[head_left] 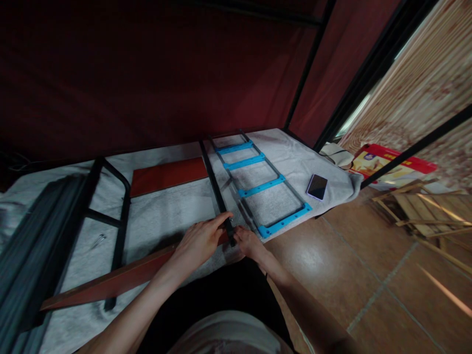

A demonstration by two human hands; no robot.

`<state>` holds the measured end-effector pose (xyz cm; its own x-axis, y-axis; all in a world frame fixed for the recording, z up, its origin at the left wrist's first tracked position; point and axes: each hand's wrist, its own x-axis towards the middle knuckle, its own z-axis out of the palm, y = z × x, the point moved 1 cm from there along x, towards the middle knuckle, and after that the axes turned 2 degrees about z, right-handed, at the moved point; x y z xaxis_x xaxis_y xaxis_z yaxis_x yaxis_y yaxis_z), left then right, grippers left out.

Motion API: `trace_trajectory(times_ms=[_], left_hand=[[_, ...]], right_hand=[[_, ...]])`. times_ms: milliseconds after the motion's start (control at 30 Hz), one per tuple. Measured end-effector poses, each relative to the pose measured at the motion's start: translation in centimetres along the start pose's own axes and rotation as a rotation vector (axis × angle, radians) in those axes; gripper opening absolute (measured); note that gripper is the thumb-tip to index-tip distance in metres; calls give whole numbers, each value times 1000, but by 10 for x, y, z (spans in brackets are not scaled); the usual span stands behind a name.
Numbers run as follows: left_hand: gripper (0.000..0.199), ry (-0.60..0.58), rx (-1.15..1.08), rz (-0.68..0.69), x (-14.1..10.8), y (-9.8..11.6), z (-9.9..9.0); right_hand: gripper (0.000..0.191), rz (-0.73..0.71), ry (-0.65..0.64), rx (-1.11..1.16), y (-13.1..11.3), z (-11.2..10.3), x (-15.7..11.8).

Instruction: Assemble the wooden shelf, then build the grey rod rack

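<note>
The left hand (201, 238) curled round the black bar (214, 183) at six o'clock, right hand (250, 243) half-closed against it, grip unclear; staying steady seemed best.

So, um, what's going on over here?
Someone has both hands at the near end of a black bar: the left hand holds it and the right hand is right beside it. One brown board lies farther back, and a nearer board runs beneath the left arm. Blue strips and a phone lie off to the right.
</note>
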<state>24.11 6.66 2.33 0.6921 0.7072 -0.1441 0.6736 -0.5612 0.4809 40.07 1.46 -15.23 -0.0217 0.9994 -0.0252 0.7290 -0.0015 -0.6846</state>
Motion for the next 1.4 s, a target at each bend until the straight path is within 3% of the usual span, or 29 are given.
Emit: trace_trajectory(times_ms=[267, 433, 667, 1067, 1400], left_hand=[[51, -9, 23, 7, 0, 0, 1], [51, -10, 9, 3, -1, 0, 1], [51, -26, 3, -5, -1, 0, 2], [48, -20, -14, 25, -1, -1, 4], [51, -46, 10, 20, -1, 0, 3]], right_hand=[[15, 64, -18, -29, -4, -9, -3], [24, 23, -80, -136, -14, -13, 0], [22, 88, -95, -78, -10, -18, -7], [23, -31, -94, -84, -6, -22, -3], [21, 61, -76, -37, -14, -25, -6]])
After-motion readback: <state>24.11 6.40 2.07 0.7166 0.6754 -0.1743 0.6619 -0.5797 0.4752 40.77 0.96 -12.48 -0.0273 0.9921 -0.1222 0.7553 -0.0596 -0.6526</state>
